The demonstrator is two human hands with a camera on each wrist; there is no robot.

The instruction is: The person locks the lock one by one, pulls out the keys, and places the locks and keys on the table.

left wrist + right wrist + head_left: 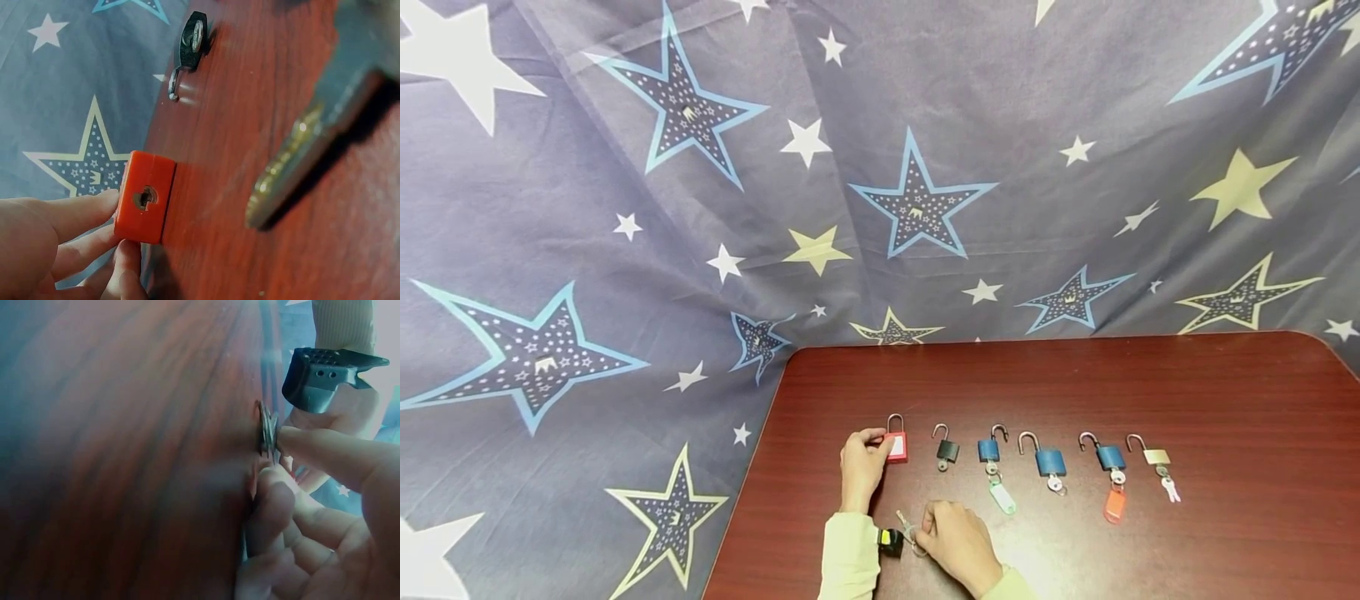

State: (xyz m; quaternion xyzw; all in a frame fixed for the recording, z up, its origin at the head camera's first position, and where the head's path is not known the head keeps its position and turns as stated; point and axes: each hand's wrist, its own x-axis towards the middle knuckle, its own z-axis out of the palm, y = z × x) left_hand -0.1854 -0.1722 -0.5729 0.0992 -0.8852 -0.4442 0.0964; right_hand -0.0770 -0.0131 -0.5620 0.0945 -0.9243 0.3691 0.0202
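Observation:
A red padlock with a closed shackle stands at the left end of a row of locks on the dark red table. My left hand grips its body from the left. In the left wrist view the red padlock shows its keyhole, with my fingers curled against it. Nearer me, my right hand pinches a small bunch of keys lying on the table. The right wrist view shows the keys edge-on between finger and thumb.
Right of the red lock stand a black padlock, three blue padlocks and a brass one, all with open shackles and keys in them, two with green and orange tags. Star-patterned cloth hangs behind and left.

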